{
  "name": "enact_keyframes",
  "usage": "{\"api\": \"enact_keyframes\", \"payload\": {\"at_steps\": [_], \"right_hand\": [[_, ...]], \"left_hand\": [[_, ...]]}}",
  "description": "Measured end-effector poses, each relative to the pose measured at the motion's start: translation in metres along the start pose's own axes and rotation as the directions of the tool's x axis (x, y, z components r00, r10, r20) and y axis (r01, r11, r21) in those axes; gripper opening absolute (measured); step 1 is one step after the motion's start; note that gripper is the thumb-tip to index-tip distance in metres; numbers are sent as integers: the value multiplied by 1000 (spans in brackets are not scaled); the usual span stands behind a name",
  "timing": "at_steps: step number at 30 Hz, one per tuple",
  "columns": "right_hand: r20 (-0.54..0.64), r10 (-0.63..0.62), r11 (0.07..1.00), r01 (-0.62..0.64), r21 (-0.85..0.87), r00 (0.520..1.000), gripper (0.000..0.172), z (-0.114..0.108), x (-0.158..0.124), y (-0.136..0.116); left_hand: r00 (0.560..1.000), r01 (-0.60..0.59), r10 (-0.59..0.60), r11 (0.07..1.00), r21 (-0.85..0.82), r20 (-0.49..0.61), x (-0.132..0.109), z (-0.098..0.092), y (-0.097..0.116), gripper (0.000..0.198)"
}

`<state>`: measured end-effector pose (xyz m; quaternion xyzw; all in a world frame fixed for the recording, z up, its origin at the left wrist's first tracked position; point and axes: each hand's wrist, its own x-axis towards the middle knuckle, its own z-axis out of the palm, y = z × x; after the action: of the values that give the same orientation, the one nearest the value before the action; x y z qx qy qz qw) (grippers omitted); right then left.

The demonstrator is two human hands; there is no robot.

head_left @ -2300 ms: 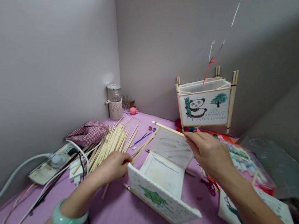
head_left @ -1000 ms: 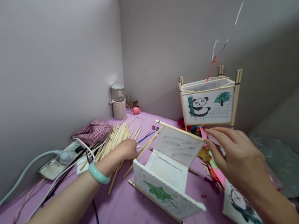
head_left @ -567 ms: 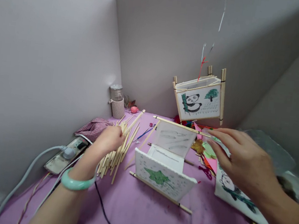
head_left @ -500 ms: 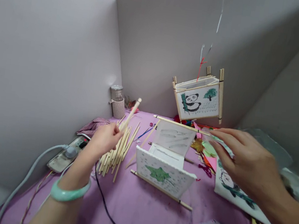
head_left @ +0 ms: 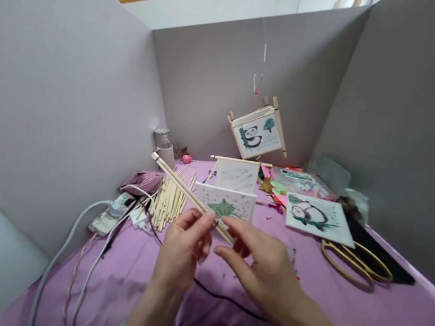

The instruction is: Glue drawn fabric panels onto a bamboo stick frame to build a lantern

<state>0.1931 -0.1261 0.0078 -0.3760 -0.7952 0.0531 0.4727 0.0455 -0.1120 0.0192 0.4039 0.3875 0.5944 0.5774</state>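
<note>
My left hand (head_left: 184, 247) is closed around a pair of thin wooden sticks (head_left: 182, 185), bound with a dark band near each end. The sticks slant from upper left to lower right. My right hand (head_left: 256, 259) is at their lower end, thumb and fingers apart on either side of it; whether it touches them is unclear. Just beyond my hands stands a white panel with a green leaf drawing (head_left: 223, 205). Behind that panel is another pale panel (head_left: 236, 173), with a stick along its top.
Loose wooden sticks (head_left: 170, 199) lie left of the panels. A panda lantern (head_left: 259, 134) hangs at the back. On the right are a panda panel (head_left: 316, 219) and gold-handled scissors (head_left: 356, 264). A power strip (head_left: 112, 213) with cables and a jar (head_left: 164, 148) stand left.
My left hand has brought the wooden sticks toward the middle and tilted them the other way. My right hand has left the back panel's top stick and come to their lower end. The view has shifted.
</note>
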Motion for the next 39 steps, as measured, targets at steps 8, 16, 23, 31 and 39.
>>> {"api": "enact_keyframes", "payload": {"at_steps": [8, 16, 23, 31, 39], "right_hand": [[-85, 101, 995, -102, -11, 991, 19, -13, -31, 29], [-29, 131, 988, -133, -74, 991, 19, -28, -42, 46], [-45, 161, 984, -164, -72, 986, 17, -29, -49, 52], [15, 233, 971, -232, -52, 972, 21, -30, -53, 61], [89, 304, 951, -307, 28, 949, 22, -33, -55, 52]], "left_hand": [[997, -38, 41, 998, 48, -59, 1, -6, -19, 45], [976, -163, 159, 986, -17, -146, 14, -24, -11, 32], [987, -137, 136, 991, -6, -85, 10, -28, -17, 33], [984, -156, 155, 988, -7, -90, 4, -33, -18, 32], [982, -173, 171, 985, -15, -83, 6, -43, -20, 21]]}}
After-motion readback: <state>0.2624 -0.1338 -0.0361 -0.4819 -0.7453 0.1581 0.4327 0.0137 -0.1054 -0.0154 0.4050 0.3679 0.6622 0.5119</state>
